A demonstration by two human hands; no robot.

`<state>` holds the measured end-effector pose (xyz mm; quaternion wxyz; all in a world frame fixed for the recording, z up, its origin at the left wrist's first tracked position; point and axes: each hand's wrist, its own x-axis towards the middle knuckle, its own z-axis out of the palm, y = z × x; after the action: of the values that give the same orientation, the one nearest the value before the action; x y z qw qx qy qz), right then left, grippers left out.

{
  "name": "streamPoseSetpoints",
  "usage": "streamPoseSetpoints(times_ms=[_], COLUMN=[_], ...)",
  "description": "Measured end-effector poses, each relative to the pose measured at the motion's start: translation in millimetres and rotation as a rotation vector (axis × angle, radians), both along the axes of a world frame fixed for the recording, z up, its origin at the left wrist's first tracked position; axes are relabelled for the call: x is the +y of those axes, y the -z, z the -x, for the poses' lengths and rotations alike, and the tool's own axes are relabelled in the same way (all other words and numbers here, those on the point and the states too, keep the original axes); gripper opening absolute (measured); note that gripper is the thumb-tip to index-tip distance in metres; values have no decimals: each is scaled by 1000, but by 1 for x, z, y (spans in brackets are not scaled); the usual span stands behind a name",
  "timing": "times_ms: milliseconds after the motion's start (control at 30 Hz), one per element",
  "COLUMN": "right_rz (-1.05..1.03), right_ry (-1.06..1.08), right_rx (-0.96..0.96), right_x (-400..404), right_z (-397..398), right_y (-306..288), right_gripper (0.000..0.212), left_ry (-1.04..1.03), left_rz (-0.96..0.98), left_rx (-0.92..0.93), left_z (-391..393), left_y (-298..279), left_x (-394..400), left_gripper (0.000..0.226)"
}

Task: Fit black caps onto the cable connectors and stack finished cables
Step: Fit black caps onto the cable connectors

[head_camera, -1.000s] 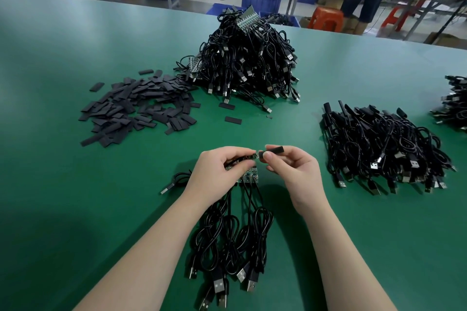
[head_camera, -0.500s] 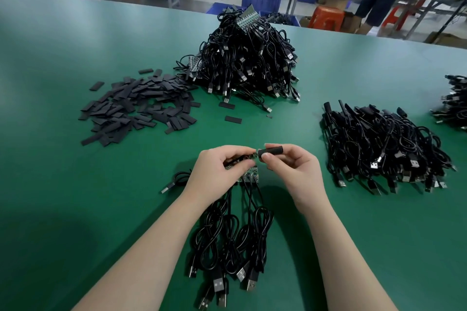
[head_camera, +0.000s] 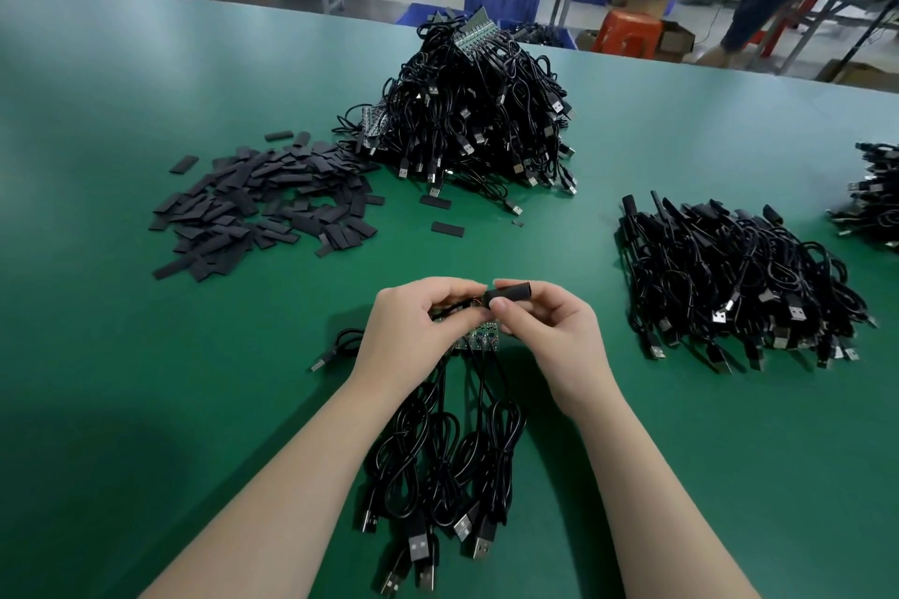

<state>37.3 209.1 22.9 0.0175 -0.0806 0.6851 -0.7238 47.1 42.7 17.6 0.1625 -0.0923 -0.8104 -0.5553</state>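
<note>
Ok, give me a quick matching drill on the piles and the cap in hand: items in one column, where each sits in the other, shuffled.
Items:
1. loose black caps
2. tall heap of cables
3. capped cables pile
4. black cap

Places:
A. pinched by the right hand
B. table's far centre
C. table's left side
D. right of the hands

Pairs: 1-C, 2-B, 3-D, 4-A
</note>
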Motion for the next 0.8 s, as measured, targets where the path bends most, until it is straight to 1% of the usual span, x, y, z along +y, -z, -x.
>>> streamPoseSetpoints(times_ms=[100,167,267,367,533,700,800], right_rz=[53,85,91,66,63,120,113], right_ry=[33,47,50,51,49,42,48], right_rx=[-19,-32,-45,-32,-27,-65,-55], right_x=[0,1,2,1,2,1,2], right_z=[0,1,1,1,2,2,1], right_y=[0,1,2,1,1,0,-1], right_gripper=[14,17,13,13,14,17,17], left_ry=[-3,9,-29,-80,-62,-85,-82], left_rz=[-16,6,36,97,108,128,107], left_rx=[-38,-51,-48,-7,2,7,-1], left_z=[0,0,0,1,1,1,1], left_y=[1,1,2,2,1,0,0], left_x=[-1,-1,0,0,0,0,0], left_gripper=[39,43,31,18,18,18,17])
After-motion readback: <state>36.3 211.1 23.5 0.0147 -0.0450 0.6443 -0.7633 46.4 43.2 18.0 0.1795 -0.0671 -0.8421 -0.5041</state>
